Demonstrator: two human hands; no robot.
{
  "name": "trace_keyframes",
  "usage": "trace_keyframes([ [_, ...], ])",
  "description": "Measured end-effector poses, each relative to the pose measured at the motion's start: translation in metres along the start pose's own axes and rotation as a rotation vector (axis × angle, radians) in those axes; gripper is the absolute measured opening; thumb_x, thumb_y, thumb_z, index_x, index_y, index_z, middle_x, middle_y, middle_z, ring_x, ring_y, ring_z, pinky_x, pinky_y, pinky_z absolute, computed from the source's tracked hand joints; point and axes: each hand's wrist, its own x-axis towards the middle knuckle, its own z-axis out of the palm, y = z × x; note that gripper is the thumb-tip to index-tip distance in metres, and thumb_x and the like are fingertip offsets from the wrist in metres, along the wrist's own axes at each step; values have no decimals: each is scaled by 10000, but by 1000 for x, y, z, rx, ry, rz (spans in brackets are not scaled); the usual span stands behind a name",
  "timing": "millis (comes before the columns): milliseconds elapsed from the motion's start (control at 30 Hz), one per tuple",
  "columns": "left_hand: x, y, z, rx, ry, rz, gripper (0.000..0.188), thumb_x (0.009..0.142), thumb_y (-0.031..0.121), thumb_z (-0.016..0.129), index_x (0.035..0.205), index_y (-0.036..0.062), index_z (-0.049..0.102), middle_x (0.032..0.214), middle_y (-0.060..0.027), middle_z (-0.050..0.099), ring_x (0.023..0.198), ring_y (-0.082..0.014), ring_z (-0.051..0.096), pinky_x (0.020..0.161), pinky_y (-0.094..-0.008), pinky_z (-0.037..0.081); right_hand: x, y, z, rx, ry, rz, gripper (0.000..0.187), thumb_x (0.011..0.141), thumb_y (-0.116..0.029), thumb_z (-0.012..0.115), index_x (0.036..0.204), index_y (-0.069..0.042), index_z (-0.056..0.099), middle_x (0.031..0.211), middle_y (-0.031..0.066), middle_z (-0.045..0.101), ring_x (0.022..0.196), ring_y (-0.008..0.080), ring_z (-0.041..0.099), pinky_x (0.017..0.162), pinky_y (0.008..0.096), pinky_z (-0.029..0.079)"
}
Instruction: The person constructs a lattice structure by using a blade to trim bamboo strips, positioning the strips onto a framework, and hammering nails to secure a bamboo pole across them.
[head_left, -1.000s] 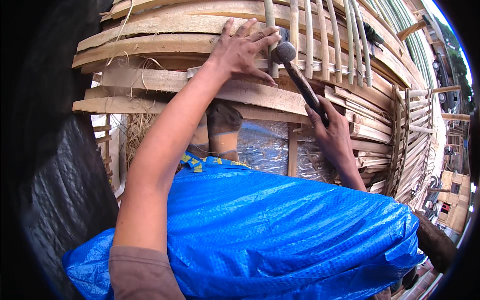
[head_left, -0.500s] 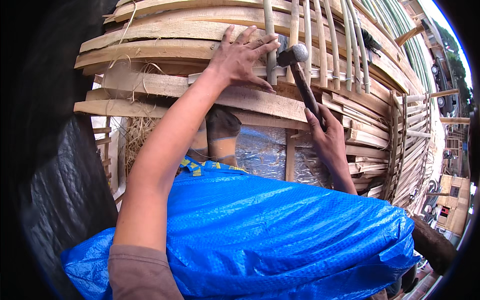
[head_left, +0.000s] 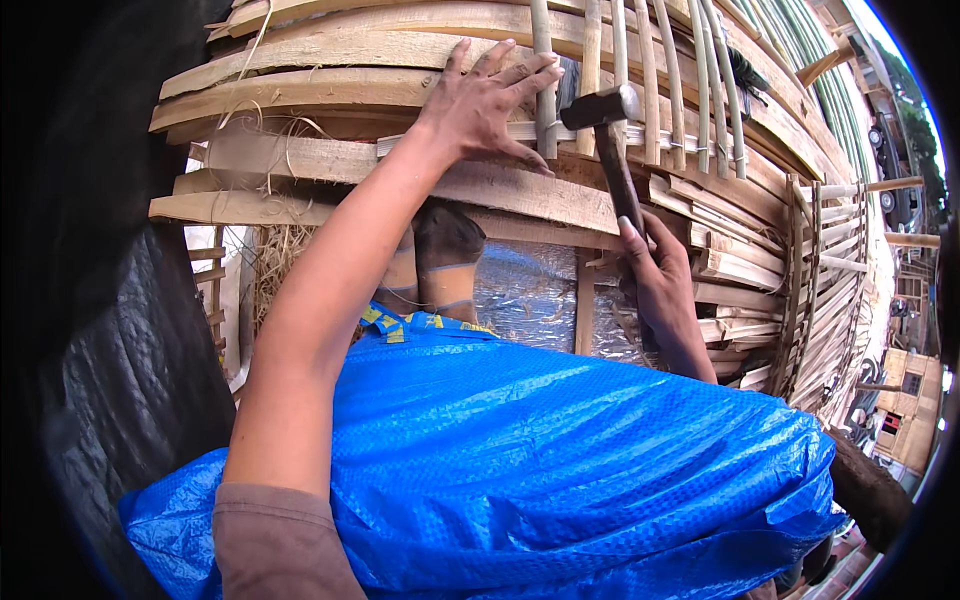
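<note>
In the head view, the left hand [head_left: 487, 103] is spread flat, fingers splayed, pressing on the wooden slats [head_left: 420, 180] and touching a thin upright bamboo strip [head_left: 543, 80]; it grips nothing. The right hand [head_left: 655, 275] is clenched around the lower end of the hammer [head_left: 612, 150] handle. The handle runs up and slightly left from the fist, and the dark metal head lies level just right of the left fingertips, against the bamboo strips near the top of the frame. The slats are stacked in curved horizontal rows, with more strips crossing them upright. Below the slats, a bare foot [head_left: 445, 260] stands beside dry straw [head_left: 275, 265] and a silvery sheet [head_left: 525, 295]. A blue tarp [head_left: 560, 470] fills the lower middle, under both forearms. A black sheet [head_left: 130, 360] hangs at left.
</note>
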Motion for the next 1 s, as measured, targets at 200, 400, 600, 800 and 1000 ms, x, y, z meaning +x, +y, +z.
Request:
trace_keyframes([
  [200, -4, -4, 1, 27, 26, 12, 1275, 463, 1015, 474, 1546, 384, 245, 1603, 113, 282, 1468, -296, 280, 1145, -699, 157, -5, -32, -2, 327, -88, -25, 301, 1017, -373, 567, 1100, -86, 538, 607, -56, 434, 477, 31, 381, 433, 198, 298],
  [400, -2, -1, -4, 25, 39, 16, 1236, 504, 936, 594, 1546, 351, 277, 1589, 93, 321, 1465, -297, 286, 1164, -647, 159, 6, -1, 11, 300, -108, 171, 317, 1021, -403, 545, 1095, -95, 551, 647, -44, 427, 503, 46, 424, 439, 206, 311],
  [600, -10, -3, -4, 1, 63, 23, 1205, 513, 910, 627, 1524, 318, 346, 1570, 61, 366, 1457, -307, 305, 1160, -651, 164, -1, -16, 10, 390, -121, 92, 344, 1027, -406, 530, 1157, -89, 561, 644, -35, 435, 509, 43, 417, 442, 198, 317],
  [800, -12, -4, -1, -25, 138, 73, 1172, 519, 865, 683, 1497, 281, 410, 1561, 41, 387, 1430, -332, 357, 1136, -675, 208, 1, -8, 13, 376, -161, 161, 346, 1030, -402, 525, 1148, -78, 549, 639, -33, 438, 499, 44, 409, 436, 197, 311],
  [1000, -11, -3, 0, -39, 192, 111, 1166, 535, 829, 718, 1476, 197, 447, 1539, 1, 426, 1405, -394, 383, 1083, -744, 226, 3, 15, 24, 229, -84, 156, 329, 1027, -404, 532, 1113, -86, 537, 624, -35, 437, 493, 49, 404, 431, 205, 307],
])
